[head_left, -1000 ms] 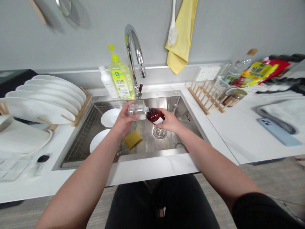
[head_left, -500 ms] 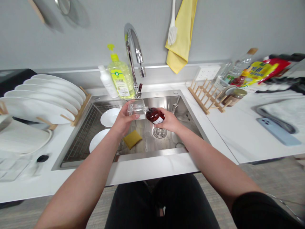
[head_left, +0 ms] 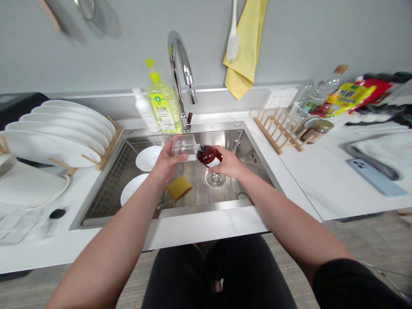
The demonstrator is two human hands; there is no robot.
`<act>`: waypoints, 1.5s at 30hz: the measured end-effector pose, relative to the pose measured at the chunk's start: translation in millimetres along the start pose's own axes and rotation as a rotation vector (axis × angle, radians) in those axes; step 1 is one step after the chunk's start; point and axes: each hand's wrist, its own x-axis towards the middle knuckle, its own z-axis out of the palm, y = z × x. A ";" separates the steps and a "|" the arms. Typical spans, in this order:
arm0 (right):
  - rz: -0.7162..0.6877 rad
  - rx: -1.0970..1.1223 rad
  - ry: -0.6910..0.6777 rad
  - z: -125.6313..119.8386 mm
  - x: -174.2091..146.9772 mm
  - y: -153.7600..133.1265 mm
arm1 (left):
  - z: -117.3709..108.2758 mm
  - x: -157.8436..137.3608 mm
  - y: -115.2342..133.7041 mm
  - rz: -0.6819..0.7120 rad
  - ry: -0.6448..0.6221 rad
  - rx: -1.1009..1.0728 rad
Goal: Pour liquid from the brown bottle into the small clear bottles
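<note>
Over the sink (head_left: 206, 206), my left hand (head_left: 166, 165) is closed on a small clear plastic container (head_left: 184, 146), thumb along its near side. My right hand (head_left: 227, 162) is wrapped round a dark red-brown bottle (head_left: 207, 155) with a white label. The bottle is tipped to the left, its clear neck at the container's right edge; whether liquid flows out, I cannot tell. Below my hands a yellow sponge cloth (head_left: 179, 188) lies on the sink floor, left of the drain (head_left: 215, 178). Two white dishes (head_left: 148, 158) sit in the wire rack (head_left: 107, 189), partly hidden by my left arm.
Behind the sink stand the faucet (head_left: 180, 77), a green-yellow pump bottle (head_left: 163, 105) and a white bottle (head_left: 145, 110). Upright plates (head_left: 61, 133) fill a wooden rack at left. At right are an empty wooden rack (head_left: 280, 128), a jar (head_left: 317, 131) and a blue phone (head_left: 375, 177).
</note>
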 end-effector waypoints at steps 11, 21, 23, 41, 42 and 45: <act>-0.004 -0.008 0.000 -0.1 0.7 -0.1 | 0.5 1.1 -2.6 0.034 0.030 0.005; -0.005 -0.011 -0.001 0.0 1.0 1.8 | -2.3 3.6 -8.9 0.068 0.069 -0.019; -0.006 -0.016 0.003 0.2 1.0 1.4 | -2.3 3.9 -9.6 0.073 0.066 -0.029; 0.009 -0.017 0.011 0.3 -0.6 -2.5 | -3.0 6.9 -11.2 0.094 0.053 -0.053; 0.009 -0.016 0.010 0.4 -0.7 -2.7 | -3.3 6.9 -11.4 0.092 0.055 -0.055; 0.014 -0.019 0.008 0.5 -0.8 -3.2 | -4.6 6.9 -12.0 0.102 0.051 -0.039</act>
